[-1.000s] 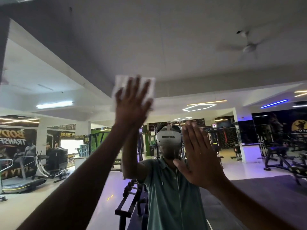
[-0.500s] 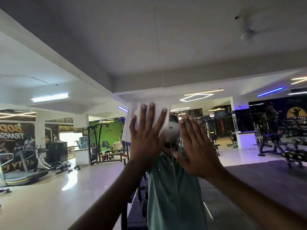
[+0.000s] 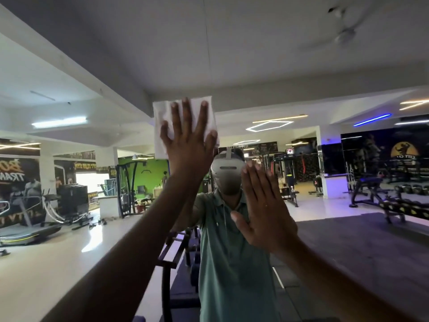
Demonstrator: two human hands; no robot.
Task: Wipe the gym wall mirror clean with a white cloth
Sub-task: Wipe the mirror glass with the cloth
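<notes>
Two bare hands are raised flat against a gym wall mirror [image 3: 301, 66] that fills the head camera's view. The left hand [image 3: 189, 145] is the higher one, fingers spread wide and palm pressing a white cloth [image 3: 162, 126] against the glass — pinning it rather than gripping it. The cloth shows above and to the left of the fingers, about level with the reflected ceiling beam. The right hand [image 3: 264, 210] sits lower and to the right, fingers together and extended, palm toward the mirror, holding nothing; whether it touches the glass is hard to tell.

Between the arms the mirror reflects the person in a green polo shirt [image 3: 232, 263] wearing a grey headset [image 3: 226, 170]. Reflected around them are a pale gym floor, a treadmill [image 3: 21, 228] at left, a green wall behind a cable machine — and benches [image 3: 380, 201] on dark matting at right. A ceiling fan [image 3: 343, 36] shows at top right.
</notes>
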